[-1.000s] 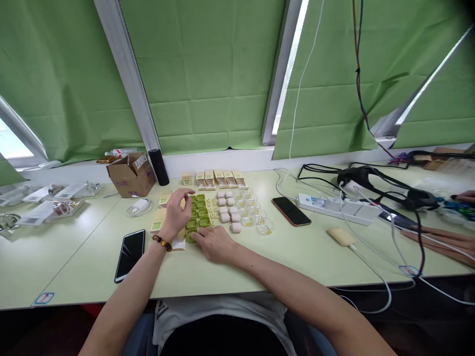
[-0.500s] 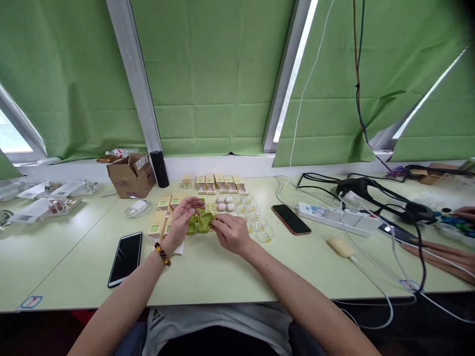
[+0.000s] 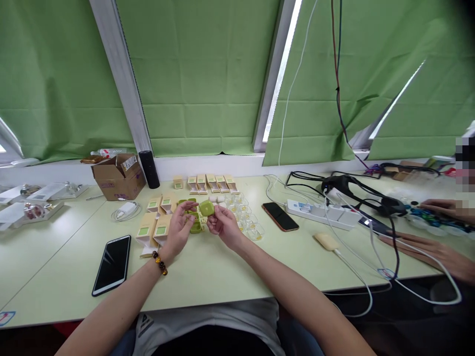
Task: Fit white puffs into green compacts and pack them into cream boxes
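Pinching a small rounded-square olive-green plastic case [image 3: 207, 208] in the right hand [image 3: 227, 227]

Gripping the case between thumb and fingertips, above the pale greenish-yellow tabletop [image 3: 222, 277]. Holding the left hand [image 3: 178, 230] half-open, just left of the case — cannot tell whether touching it. Below, partly hidden, small square green containers [image 3: 195, 227]. Beside the left wrist, cream cardboard boxes with square green labels [image 3: 162, 230]; just beyond the right hand, clear plastic cups with yellow patches [image 3: 255, 232] — and, farther right, a black-screened phone with an orange-brown edge [image 3: 280, 216].
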The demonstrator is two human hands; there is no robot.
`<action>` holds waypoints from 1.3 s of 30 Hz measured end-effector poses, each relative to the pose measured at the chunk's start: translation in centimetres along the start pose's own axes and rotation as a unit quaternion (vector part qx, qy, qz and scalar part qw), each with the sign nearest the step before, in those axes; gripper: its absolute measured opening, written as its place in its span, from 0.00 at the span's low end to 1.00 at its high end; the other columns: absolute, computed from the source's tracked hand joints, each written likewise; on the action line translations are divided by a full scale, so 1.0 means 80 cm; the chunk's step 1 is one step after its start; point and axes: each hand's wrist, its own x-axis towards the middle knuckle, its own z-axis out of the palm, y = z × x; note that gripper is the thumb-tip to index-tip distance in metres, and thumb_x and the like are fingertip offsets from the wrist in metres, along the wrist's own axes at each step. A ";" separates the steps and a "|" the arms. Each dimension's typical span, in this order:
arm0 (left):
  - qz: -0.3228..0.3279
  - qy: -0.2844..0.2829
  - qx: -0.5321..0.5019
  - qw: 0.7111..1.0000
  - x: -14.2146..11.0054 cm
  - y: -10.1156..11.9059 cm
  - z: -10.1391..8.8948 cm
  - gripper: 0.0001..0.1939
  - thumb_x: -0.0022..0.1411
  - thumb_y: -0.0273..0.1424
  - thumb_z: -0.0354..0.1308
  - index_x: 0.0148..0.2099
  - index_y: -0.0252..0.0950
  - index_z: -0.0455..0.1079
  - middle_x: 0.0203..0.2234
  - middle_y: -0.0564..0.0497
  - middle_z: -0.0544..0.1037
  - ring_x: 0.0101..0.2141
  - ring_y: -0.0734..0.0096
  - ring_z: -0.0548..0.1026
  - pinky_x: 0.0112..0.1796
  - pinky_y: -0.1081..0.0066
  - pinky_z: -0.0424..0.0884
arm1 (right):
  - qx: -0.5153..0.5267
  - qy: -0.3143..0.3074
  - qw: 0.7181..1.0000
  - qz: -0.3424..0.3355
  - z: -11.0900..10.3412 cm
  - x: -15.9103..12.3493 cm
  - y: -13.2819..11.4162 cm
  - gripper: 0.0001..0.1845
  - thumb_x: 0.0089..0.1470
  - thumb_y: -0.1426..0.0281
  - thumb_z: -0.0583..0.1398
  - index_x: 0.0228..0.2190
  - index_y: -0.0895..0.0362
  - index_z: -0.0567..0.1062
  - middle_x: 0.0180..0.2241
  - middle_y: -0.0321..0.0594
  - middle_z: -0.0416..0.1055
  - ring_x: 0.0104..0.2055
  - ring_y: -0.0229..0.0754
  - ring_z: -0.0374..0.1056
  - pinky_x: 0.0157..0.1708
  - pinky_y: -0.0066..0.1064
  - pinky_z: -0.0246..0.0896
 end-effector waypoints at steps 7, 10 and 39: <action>0.087 -0.011 0.177 0.980 -0.006 0.000 0.005 0.29 0.66 0.31 0.63 0.67 0.44 0.63 0.61 0.40 0.69 0.55 0.55 0.71 0.52 0.56 0.73 | 0.122 -0.016 0.989 0.079 -0.006 0.007 -0.002 0.28 0.52 0.50 0.70 0.30 0.52 0.61 0.20 0.26 0.57 0.20 0.34 0.59 0.17 0.23 0.43; 0.092 -0.028 0.186 0.978 -0.009 0.001 0.008 0.32 0.64 0.30 0.65 0.68 0.45 0.63 0.61 0.39 0.69 0.55 0.54 0.72 0.52 0.55 0.73 | 0.098 -0.024 0.991 0.091 -0.005 0.006 0.000 0.29 0.51 0.47 0.70 0.29 0.52 0.61 0.18 0.25 0.57 0.19 0.35 0.60 0.16 0.23 0.42; -0.136 -0.027 -0.264 0.955 0.009 -0.003 0.000 0.24 0.68 0.38 0.63 0.63 0.38 0.68 0.54 0.38 0.79 0.50 0.54 0.81 0.53 0.51 0.75 | -0.806 -0.094 0.552 -0.189 -0.018 0.005 0.031 0.12 0.64 0.73 0.59 0.36 0.56 0.84 0.38 0.48 0.78 0.48 0.51 0.63 0.46 0.42 0.50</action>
